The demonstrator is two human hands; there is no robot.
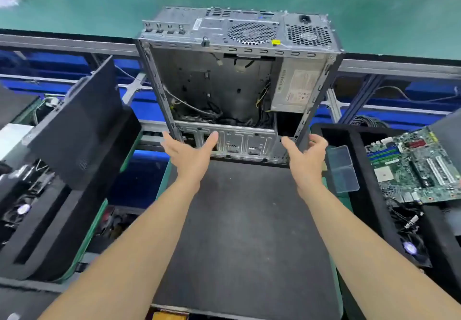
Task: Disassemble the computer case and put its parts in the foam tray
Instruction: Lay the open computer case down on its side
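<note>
The computer case [237, 75] stands upright at the far edge of a dark mat [237, 232], its open side facing me. Inside it are a power supply [296, 87] at the upper right and loose cables. My left hand [189, 152] is at the case's lower left corner, with straight fingers outside the frame rail and the thumb inside. My right hand [305, 155] is at the lower right corner, its fingers curled round the right rail. A black foam tray [354, 140] on the right holds a motherboard [414, 167] and a fan [411, 247].
A clear plastic box [343, 167] lies between the mat and the right tray. On the left, more foam trays [50, 232] hold a black side panel [82, 125] and a fan. A green conveyor belt [99, 7] runs behind the case.
</note>
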